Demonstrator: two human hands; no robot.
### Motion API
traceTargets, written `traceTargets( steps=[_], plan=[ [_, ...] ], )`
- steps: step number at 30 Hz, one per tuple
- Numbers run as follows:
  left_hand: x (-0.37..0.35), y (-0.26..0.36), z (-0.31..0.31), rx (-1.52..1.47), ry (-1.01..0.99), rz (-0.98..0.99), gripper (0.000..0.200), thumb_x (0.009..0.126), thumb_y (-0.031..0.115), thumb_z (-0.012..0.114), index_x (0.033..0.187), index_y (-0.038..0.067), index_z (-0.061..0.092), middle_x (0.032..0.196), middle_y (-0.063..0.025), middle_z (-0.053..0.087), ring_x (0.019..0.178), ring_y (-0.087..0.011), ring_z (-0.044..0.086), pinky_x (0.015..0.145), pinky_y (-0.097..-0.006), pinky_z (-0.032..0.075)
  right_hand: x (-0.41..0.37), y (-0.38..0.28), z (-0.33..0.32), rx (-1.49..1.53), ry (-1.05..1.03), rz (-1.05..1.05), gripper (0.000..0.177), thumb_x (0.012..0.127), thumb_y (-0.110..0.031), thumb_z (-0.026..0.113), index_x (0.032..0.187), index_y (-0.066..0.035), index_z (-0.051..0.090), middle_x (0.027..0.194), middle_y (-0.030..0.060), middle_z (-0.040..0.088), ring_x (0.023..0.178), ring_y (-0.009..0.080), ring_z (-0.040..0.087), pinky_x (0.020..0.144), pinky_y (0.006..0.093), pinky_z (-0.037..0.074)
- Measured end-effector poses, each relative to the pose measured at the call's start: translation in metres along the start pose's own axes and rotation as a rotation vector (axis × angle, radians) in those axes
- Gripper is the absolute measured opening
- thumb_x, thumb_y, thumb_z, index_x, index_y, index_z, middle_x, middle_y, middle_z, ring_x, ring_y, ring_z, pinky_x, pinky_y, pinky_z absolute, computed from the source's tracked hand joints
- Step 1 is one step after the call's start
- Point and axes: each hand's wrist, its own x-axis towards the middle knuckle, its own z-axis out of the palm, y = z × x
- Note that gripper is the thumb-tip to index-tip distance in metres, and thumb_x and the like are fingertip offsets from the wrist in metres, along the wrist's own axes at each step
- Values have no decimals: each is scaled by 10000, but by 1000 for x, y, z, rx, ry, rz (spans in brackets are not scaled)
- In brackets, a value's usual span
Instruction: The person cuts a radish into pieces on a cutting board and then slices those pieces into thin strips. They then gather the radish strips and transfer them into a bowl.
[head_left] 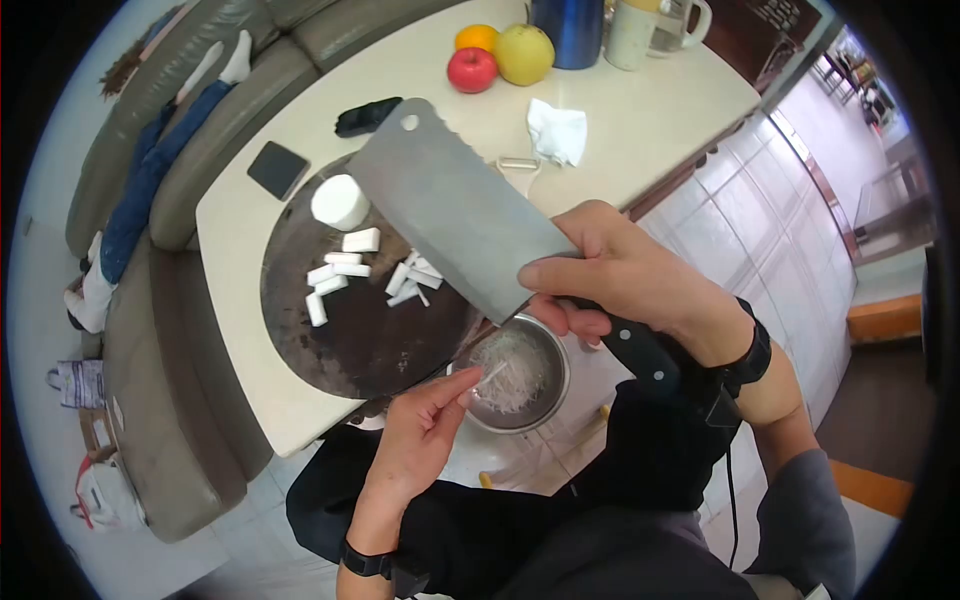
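My right hand [625, 275] grips a cleaver [455, 215] by its black handle, with the thumb and fingers also on the blade's base. The broad blade is raised over the round dark chopping board [350, 350] and hides part of it. My left hand [425, 430] is pinched at the rim of a metal bowl [562, 385], with a thin white strip [492, 376] at the fingertips. Fine white shreds [520, 368] lie in the bowl. On the board are a thick white radish chunk [340, 203], several cut blocks [340, 262] and some thinner sticks [408, 285].
Around the board, the pale table [240, 225] holds a phone [278, 170], a black item [367, 117], a peeler [518, 164], a crumpled tissue [558, 132], an apple [472, 70], other fruit and a blue flask [567, 30]. A person's legs [160, 170] rest on the sofa.
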Motion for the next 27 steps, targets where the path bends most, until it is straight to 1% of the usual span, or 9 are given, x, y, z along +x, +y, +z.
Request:
traceTargets(
  steps=[3,5,7,14,16,19,21,25,27],
  plan=[
    [3,-3,3,154,48,181,269,924,4,533,1176,3,630,1066,-164,682,983,-202,643,867,-277,469,0,-1,3,-40,-11,-12,210,854,-121,549,737,48,594,579,64,575,425,76,477,421,237,407],
    [3,-3,4,149,35,128,272,915,-6,543,1171,7,634,1056,-159,687,976,-195,648,861,-276,476,-1,1,3,-62,-6,3,217,808,-109,535,670,48,593,559,69,572,436,91,502,437,241,402],
    [5,-2,6,145,28,78,275,906,-15,553,1167,12,638,1046,-154,692,969,-188,653,854,-275,482,0,4,0,-121,-44,37,184,911,-143,558,892,38,589,622,52,587,439,52,462,420,216,393],
    [8,-4,20,-56,145,20,196,860,-59,620,1046,-24,670,912,-79,691,875,-102,637,749,-234,514,-1,6,0,-138,-34,10,199,912,-152,557,863,38,590,620,42,587,442,53,470,419,217,392],
    [7,1,21,-58,169,1,171,854,-51,638,1019,-27,674,886,-77,687,864,-99,636,714,-229,517,-1,5,2,-205,6,13,289,816,-170,535,618,33,587,483,46,536,420,88,503,452,230,400],
    [5,11,14,148,166,160,198,829,-56,654,1017,3,677,884,-100,688,759,-135,663,665,-250,529,-1,0,4,-199,10,13,306,822,-187,535,612,30,589,476,47,537,416,87,502,438,230,395],
    [5,20,10,299,352,416,177,830,-45,659,1002,-5,668,943,-116,669,710,-149,653,637,-257,531,-1,2,1,-201,8,-12,308,824,-188,535,611,28,590,473,46,536,412,87,498,429,232,393],
    [18,15,-12,648,649,584,195,803,-43,658,997,-25,662,1020,-150,640,873,-283,638,754,-342,519,-1,7,1,-217,49,9,313,832,-186,537,604,21,586,469,42,531,405,87,487,401,235,380],
    [25,15,-18,637,673,532,204,797,-42,651,1001,-27,663,1028,-154,635,956,-321,603,821,-370,496,0,8,2,-216,35,13,315,839,-188,540,606,20,584,468,39,528,406,86,485,398,233,379]
  ],
)
